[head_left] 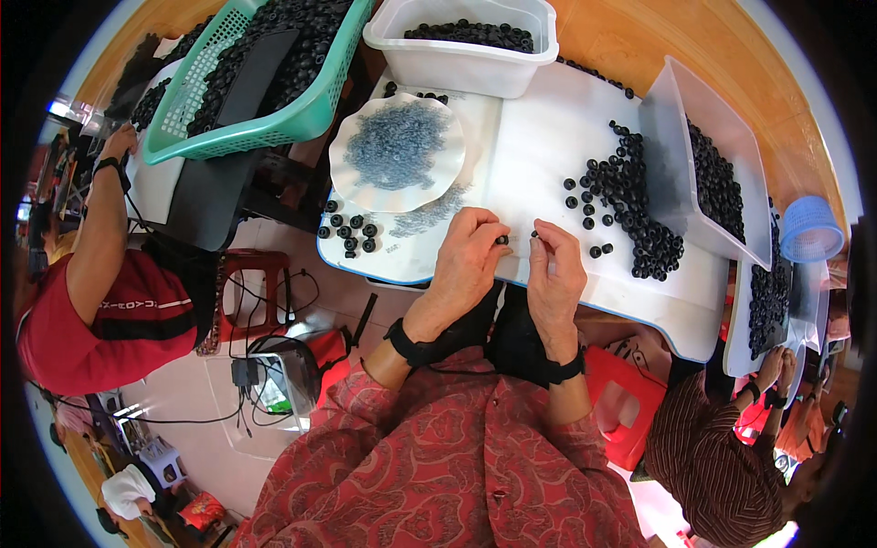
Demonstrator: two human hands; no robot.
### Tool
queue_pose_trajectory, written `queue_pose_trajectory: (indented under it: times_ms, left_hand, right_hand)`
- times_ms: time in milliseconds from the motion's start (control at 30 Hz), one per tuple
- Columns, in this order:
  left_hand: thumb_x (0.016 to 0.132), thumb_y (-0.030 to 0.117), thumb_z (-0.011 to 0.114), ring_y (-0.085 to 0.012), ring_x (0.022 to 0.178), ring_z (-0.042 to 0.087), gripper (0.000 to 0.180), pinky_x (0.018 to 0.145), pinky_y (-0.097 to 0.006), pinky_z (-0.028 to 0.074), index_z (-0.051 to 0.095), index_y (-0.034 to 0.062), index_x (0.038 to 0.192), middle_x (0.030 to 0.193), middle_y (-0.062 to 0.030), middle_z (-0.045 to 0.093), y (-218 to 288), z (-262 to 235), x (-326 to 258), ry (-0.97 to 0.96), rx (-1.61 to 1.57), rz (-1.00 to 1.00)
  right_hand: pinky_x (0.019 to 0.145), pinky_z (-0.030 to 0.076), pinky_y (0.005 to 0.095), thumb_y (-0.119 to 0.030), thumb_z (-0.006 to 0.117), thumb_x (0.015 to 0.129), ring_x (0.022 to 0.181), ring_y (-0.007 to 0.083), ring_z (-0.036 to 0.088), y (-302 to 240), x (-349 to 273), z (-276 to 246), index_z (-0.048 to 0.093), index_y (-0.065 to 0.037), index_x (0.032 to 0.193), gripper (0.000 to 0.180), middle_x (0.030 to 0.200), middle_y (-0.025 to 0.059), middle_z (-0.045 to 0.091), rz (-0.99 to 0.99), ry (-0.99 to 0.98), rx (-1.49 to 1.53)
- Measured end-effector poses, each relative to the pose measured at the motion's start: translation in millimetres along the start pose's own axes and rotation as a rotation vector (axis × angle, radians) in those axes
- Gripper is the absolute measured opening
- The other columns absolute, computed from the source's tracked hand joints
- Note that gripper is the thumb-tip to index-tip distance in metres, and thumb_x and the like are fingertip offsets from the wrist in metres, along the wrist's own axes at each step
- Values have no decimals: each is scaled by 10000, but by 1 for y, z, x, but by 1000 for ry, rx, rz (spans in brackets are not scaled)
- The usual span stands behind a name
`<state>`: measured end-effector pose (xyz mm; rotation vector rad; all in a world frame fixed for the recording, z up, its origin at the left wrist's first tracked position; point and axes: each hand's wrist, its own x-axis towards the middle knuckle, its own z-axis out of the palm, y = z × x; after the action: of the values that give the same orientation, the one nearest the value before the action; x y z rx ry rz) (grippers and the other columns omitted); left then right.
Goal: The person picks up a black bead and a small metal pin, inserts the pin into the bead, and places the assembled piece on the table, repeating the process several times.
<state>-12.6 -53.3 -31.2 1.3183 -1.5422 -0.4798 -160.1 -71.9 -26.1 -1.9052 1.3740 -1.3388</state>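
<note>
Head view, looking down on a white worktop. The left hand lay on the board with its fingers curled, thumb and forefinger pinching a small black ring at their tips. The right hand faced it, close by but not touching, its fingertips pressed together on a smaller dark piece; what that piece was could not be told. Both pieces sat in the narrow gap between the two hands, just above the near edge of the worktop.

To the right, a loose heap of black rings spread out from the mouth of a clear tray tipped on its side. To the left lay a scalloped white dish holding tiny greyish parts, and below it a small cluster of rings set apart from the heap. A white tub and a green basket, both loaded with black rings, stood at the far side.

Judged from this arrangement, the step in hand was the joining of the small piece to the ring. The next move would call for exact alignment of the two pieces, a steady pinch on each, and a short closing motion between the hands.

Other people worked at the left and lower right.
</note>
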Motion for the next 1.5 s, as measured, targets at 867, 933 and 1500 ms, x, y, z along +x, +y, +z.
queue_pose_trajectory:
  times_ms: [867, 933, 1500]
  left_hand:
    - [968, -7, 607, -164, 980, 672, 255, 868, -286, 568, 652, -25, 1218, 1133, -115, 689, -4, -29, -16, -60, -1231, -579]
    - [984, 28, 597, -183, 1020, 663, 268, 906, -309, 549, 636, -10, 1247, 1181, -138, 679, -4, -30, -18, -94, -1333, -567]
    - [961, 10, 627, -181, 992, 679, 249, 900, -303, 558, 641, -20, 1208, 1111, -119, 693, 5, -18, -19, -74, -1417, -645]
  right_hand:
    - [700, 454, 397, -1, 665, 794, 823, 293, 536, -21, 13, 1, 680, -34, 918, 129, 880, 107, 545, -296, -256, -437]
    - [705, 450, 401, -10, 666, 798, 827, 298, 535, -22, 13, 2, 658, -27, 909, 112, 884, 113, 548, -305, -272, -457]
    - [816, 486, 232, -22, 627, 972, 875, 88, 600, -35, -1, -5, 632, -6, 1029, 60, 977, 20, 642, 332, -115, 622]
